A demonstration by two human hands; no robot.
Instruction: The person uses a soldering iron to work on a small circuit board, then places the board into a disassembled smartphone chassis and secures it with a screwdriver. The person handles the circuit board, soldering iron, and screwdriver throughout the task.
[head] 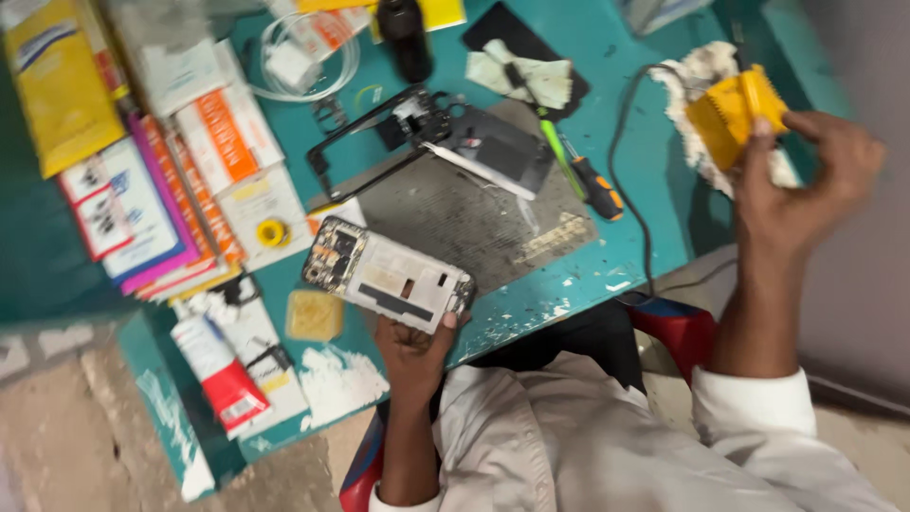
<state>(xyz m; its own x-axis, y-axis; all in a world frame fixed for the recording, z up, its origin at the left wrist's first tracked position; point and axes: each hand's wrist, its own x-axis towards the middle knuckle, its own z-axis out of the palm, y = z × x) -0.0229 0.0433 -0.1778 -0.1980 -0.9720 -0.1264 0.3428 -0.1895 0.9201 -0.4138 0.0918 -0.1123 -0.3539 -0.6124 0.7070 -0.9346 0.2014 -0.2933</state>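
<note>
My left hand grips the opened phone; my right hand pinches a yellow tool. Back cover already off, reassembly left.

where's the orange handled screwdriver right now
In the head view, the orange-handled screwdriver lies right of centre on the teal table, at the grey mat's right edge, beside a black cable.

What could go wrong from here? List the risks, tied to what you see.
1. The left hand holds the opened phone by one end at the table edge; it may slip and fall to the floor.
2. The right hand lifts a yellow block off to the side; with attention there, the exposed board could get knocked.
3. The screwdrivers and the loose frame crowd the mat; small parts might get lost.
</note>
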